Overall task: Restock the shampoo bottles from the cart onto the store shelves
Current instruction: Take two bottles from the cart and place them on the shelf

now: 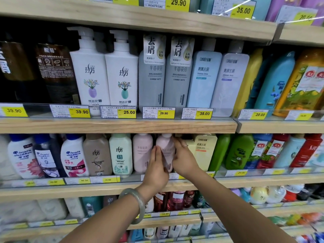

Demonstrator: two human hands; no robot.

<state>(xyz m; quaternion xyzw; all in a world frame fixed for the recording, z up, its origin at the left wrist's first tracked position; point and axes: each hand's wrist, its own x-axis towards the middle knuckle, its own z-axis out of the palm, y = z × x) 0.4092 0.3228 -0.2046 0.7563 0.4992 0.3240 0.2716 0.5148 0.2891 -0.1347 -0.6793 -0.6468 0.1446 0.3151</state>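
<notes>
A shop's hair-care aisle: wooden shelves [122,126] cross the whole frame in tiers, packed with rows of shampoo bottles [121,71], and yellow price tags [127,112] reading 25.00, 29.90 and 35.00 line their edges.

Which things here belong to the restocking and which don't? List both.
Job: pink bottle; left hand and right hand on it; its shelf.
Bystanders: white pump bottles; Head & Shoulders bottles; 35.00 price tag; bracelet.
</notes>
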